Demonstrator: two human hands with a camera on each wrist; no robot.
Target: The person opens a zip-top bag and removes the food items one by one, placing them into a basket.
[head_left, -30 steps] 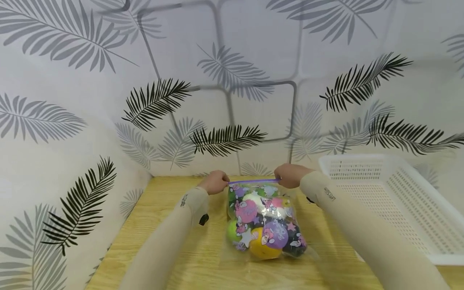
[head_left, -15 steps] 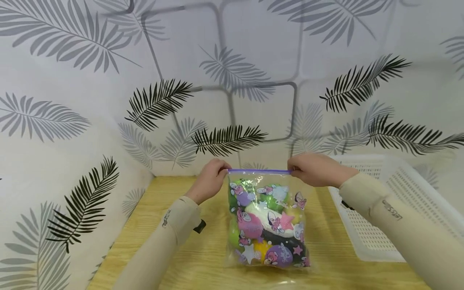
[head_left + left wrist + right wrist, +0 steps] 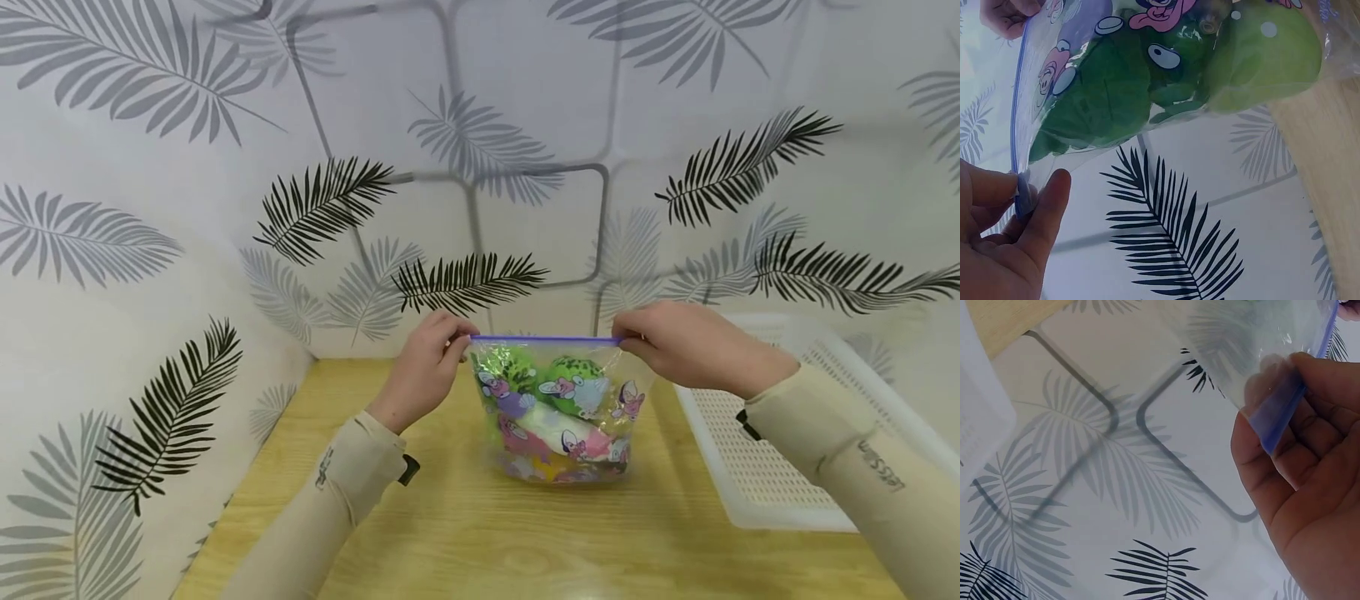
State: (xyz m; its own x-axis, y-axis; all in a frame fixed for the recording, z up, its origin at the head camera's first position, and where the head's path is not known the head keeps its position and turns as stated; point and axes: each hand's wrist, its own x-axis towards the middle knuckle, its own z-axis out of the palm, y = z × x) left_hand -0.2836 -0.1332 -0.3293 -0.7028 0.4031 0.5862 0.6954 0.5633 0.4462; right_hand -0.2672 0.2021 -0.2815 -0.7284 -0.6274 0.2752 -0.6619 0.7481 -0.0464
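A clear zip bag [image 3: 558, 408] printed with pink cartoon figures and stars hangs upright between my hands, its purple zip strip stretched straight along the top. Inside it are green, white, purple and yellow rounded items, their kinds partly hidden by the print. My left hand [image 3: 425, 367] pinches the left end of the strip between thumb and fingers, as the left wrist view also shows. At the right end, my right hand [image 3: 690, 346] pinches the other corner; in the right wrist view the purple strip [image 3: 1275, 425] lies between thumb and fingers.
A white perforated plastic basket [image 3: 750, 492] stands to the right, partly behind the right forearm. Beneath everything is a wooden table [image 3: 450, 542]. A leaf-patterned covering [image 3: 525, 125] rises behind and on the left.
The bag, lying flatter a second ago, has been raised by its top edge and tilted more upright. Both hands came nearer and spread apart, pulling the strip wider.
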